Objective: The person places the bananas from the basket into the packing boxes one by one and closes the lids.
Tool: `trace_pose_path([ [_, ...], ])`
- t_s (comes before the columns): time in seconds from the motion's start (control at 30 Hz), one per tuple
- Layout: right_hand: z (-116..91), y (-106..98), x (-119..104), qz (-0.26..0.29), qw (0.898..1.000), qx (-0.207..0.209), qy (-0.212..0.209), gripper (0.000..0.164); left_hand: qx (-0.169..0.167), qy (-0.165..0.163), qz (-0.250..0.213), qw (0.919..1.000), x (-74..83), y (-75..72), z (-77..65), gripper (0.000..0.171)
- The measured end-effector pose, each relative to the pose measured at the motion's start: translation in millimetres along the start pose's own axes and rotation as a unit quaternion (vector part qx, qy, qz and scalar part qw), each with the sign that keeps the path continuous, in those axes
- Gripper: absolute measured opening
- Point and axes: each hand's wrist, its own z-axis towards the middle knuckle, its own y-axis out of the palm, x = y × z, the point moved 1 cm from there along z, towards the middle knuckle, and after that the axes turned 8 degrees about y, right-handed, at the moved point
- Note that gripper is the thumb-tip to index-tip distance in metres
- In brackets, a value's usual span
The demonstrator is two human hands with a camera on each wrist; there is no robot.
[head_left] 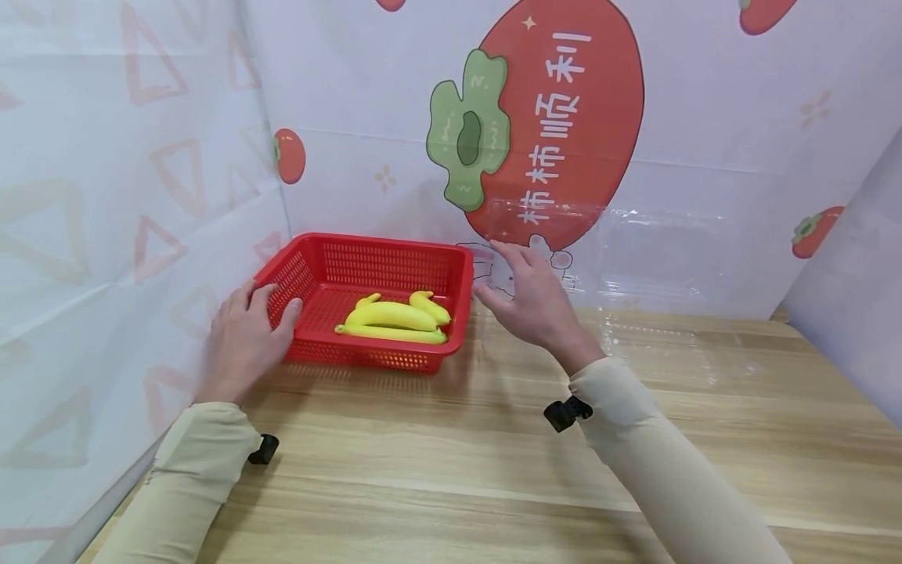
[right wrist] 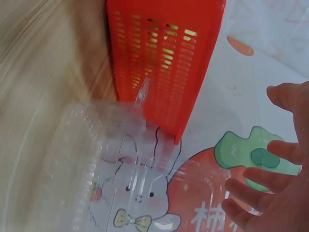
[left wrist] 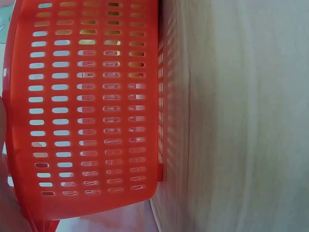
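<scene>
A red plastic basket (head_left: pixel 384 359) with slotted walls stands on the wooden table, against the back wall at the left. Inside lie several yellow bananas (head_left: pixel 391 316), bunched toward its front right. My left hand (head_left: pixel 243 337) is at the front left corner of the basket, fingers relaxed at the rim and thumb spread apart. Just past the basket's right side is my right hand (head_left: pixel 532 301), fingers extended and holding nothing. In the right wrist view a gap shows between that hand (right wrist: pixel 275 179) and the red wall.
A clear plastic container (head_left: pixel 662 258) with a raised lid stands right of the basket, close by my right hand. White printed sheets (head_left: pixel 366 180) form walls at the back, left and right. The wooden tabletop (head_left: pixel 423 470) stretches toward me.
</scene>
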Motion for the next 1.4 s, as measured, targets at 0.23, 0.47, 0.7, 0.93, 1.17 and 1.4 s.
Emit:
trace_pose_path([
  [0.23,4.2,11.4,-14.7,0.043,0.999,-0.019,-0.006,0.081,-0.032,0.008,0.023,0.9992,-1.7,-2.8,0.7,0.081],
  [0.47,8.9,37.7,-34.6,0.119,0.991,-0.055,-0.016,0.078,-0.034,0.01,0.029,0.9989,-6.7,-1.9,0.1,0.082],
  [0.7,6.3,71.4,-52.8,0.229,0.968,-0.097,-0.014,0.077,-0.031,0.009,0.032,0.9989,-10.1,0.2,0.6,0.081],
  [0.93,4.0,85.1,-61.7,0.189,0.975,-0.113,-0.025,0.076,-0.033,0.011,0.029,0.999,-10.0,2.7,1.0,0.081],
  [1.17,4.4,93.4,-66.8,0.073,0.986,-0.144,-0.036,0.074,-0.024,0.02,0.042,0.9986,-11.1,0.2,-0.4,0.078],
  [1.4,7.4,93.5,-68.8,0.019,0.985,-0.169,-0.018,0.067,-0.026,0.013,0.035,0.999,-6.1,0.7,-0.5,0.08],
])
